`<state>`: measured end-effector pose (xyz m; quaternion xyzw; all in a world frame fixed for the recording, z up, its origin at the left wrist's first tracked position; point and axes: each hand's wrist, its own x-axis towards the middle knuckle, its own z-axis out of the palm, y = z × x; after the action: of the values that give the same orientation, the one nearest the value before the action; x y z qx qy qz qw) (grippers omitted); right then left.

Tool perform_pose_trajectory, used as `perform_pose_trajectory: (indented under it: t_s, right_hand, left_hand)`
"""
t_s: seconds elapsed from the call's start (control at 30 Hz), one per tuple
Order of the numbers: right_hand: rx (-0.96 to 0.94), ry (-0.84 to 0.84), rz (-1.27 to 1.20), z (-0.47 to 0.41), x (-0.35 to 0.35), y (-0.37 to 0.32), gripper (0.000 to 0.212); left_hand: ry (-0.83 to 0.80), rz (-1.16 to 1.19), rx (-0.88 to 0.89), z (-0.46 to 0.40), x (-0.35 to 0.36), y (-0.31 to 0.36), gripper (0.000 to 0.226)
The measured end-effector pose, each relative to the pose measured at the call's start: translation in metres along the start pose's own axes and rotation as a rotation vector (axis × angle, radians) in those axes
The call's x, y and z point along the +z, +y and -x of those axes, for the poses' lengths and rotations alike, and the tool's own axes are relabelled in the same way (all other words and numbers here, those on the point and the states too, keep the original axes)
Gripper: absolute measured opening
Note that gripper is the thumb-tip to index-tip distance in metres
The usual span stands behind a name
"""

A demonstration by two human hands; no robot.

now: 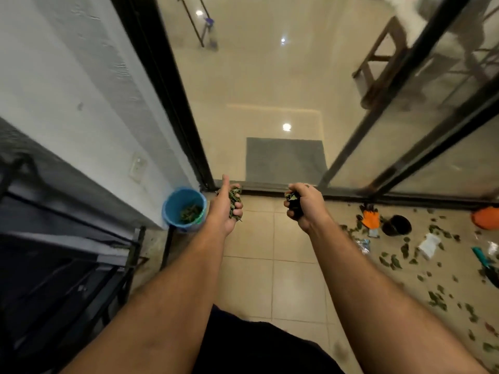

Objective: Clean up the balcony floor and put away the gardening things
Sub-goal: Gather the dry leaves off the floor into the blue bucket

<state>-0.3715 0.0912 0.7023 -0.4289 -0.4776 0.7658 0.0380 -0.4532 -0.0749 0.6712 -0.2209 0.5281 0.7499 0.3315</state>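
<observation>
My left hand (225,207) is held out over the tiled floor, fingers curled around a bunch of green leaves (234,203), thumb up. It hovers just right of a blue bucket (172,203) that has leaves in its bottom. My right hand (306,205) is closed on a fistful of dark leaves (291,198). More green leaves (391,261) lie scattered on the floor at the right, among an orange glove (370,218), a small black pot (397,225), a white packet (429,245) and a teal-handled trowel (483,259).
A white wall (67,90) and a dark metal rack (54,252) stand at the left. The sliding door track (270,190) crosses ahead, with a grey mat (286,157) inside. An orange object (487,217) sits at the far right edge.
</observation>
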Motion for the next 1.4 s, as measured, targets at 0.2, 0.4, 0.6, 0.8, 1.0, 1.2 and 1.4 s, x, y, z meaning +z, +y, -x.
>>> perform_pose_trajectory:
  t_s: [0.2, 0.4, 0.6, 0.8, 1.0, 1.2, 1.4]
  right_hand:
    - [0.096, -0.055, 0.019, -0.035, 0.113, 0.027, 0.012]
    - [0.207, -0.098, 0.033, -0.075, 0.193, 0.061, 0.013]
    - [0.309, -0.16, 0.152, -0.139, 0.225, 0.087, 0.006]
    - [0.368, -0.242, 0.336, -0.203, 0.253, 0.111, 0.008]
    - [0.426, -0.291, 0.45, -0.272, 0.278, 0.167, 0.013]
    - [0.471, -0.264, 0.529, -0.358, 0.298, 0.27, 0.006]
    - [0.342, -0.273, 0.723, -0.426, 0.328, 0.354, 0.009]
  left_hand:
    - [0.148, 0.023, -0.023, -0.042, -0.097, 0.068, 0.042]
    - [0.308, 0.055, -0.082, -0.093, -0.156, 0.114, 0.042]
    - [0.408, 0.157, -0.124, -0.141, -0.177, 0.108, 0.04]
    - [0.484, 0.255, -0.143, -0.191, -0.194, 0.091, 0.033]
    - [0.568, 0.276, -0.171, -0.259, -0.234, 0.048, 0.032]
    - [0.611, 0.302, -0.261, -0.351, -0.291, -0.016, 0.036]
    - [0.655, 0.264, -0.236, -0.438, -0.346, -0.065, 0.034]
